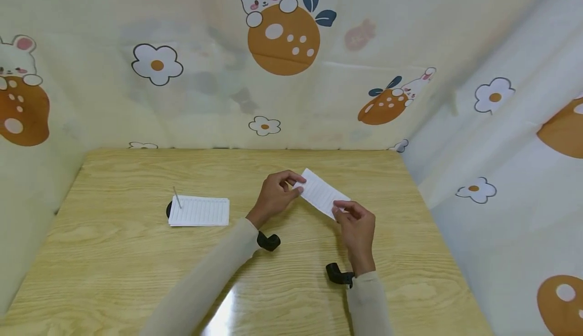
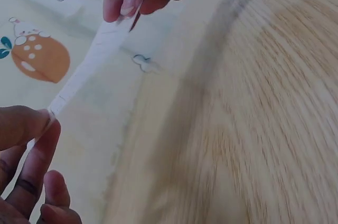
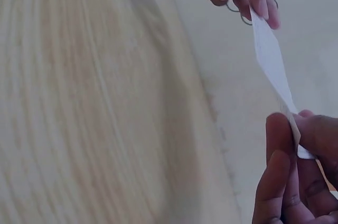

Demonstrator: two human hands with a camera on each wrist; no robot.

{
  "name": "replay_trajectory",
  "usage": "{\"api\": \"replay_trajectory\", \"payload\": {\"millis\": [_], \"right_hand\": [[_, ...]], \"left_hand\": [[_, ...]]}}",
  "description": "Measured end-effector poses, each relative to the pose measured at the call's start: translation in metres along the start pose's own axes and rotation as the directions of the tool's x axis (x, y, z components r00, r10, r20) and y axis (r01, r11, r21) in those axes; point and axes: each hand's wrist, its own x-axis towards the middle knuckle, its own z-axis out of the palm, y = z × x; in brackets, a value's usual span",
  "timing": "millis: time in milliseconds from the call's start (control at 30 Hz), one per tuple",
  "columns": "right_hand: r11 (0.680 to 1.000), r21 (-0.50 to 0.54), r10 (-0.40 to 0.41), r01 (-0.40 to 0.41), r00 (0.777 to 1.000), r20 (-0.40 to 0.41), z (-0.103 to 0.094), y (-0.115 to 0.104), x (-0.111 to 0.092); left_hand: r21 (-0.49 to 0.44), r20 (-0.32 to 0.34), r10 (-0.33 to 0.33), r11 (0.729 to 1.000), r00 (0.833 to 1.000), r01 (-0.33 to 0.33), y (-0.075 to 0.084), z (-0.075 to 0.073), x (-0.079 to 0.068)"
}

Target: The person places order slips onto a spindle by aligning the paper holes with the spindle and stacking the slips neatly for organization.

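Observation:
A small white lined paper slip [image 1: 320,192] is held above the table between both hands. My left hand [image 1: 275,193] pinches its upper left end between thumb and fingers. At the lower right end, my right hand [image 1: 357,227] grips the slip the same way. Both wrist views show the paper [image 2: 87,68] nearly edge-on, stretched from one hand to the other. To the left on the table lies a stack of similar lined slips [image 1: 200,211], with a thin upright spike [image 1: 177,197] rising at its left end and a dark round base [image 1: 169,209] peeking out beneath.
The wood-grain table [image 1: 114,275] spreads under both arms. A patterned curtain [image 1: 200,98] hangs along its back edge and down both sides. Black wrist mounts [image 1: 268,241] stick out from the cuffs of the light sleeves.

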Motion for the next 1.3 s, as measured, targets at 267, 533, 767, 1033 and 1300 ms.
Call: {"api": "replay_trajectory", "payload": {"millis": [267, 533, 767, 1033, 1300], "right_hand": [[0.999, 0.040, -0.024, 0.021, 0.996, 0.088, 0.005, -0.011, 0.001], [0.999, 0.039, -0.044, 0.038, 0.982, 0.183, 0.015, -0.020, 0.003], [0.997, 0.048, -0.068, 0.059, 0.973, 0.221, 0.027, -0.030, 0.004], [0.988, 0.095, -0.141, 0.119, 0.951, 0.277, 0.048, -0.046, 0.005], [0.977, 0.138, -0.202, 0.164, 0.923, 0.328, 0.069, -0.062, 0.004]], "left_hand": [[0.003, -0.050, 0.030, 1.000, 0.998, -0.029, 0.005, -0.021, -0.010], [0.036, -0.105, 0.056, 0.998, 0.993, -0.052, 0.008, -0.041, -0.021], [0.108, -0.151, 0.065, 0.993, 0.986, -0.049, 0.014, -0.058, -0.031], [0.154, -0.230, 0.083, 0.987, 0.970, -0.048, 0.025, -0.080, -0.043], [0.195, -0.272, 0.104, 0.979, 0.957, -0.051, 0.037, -0.104, -0.055]]}}
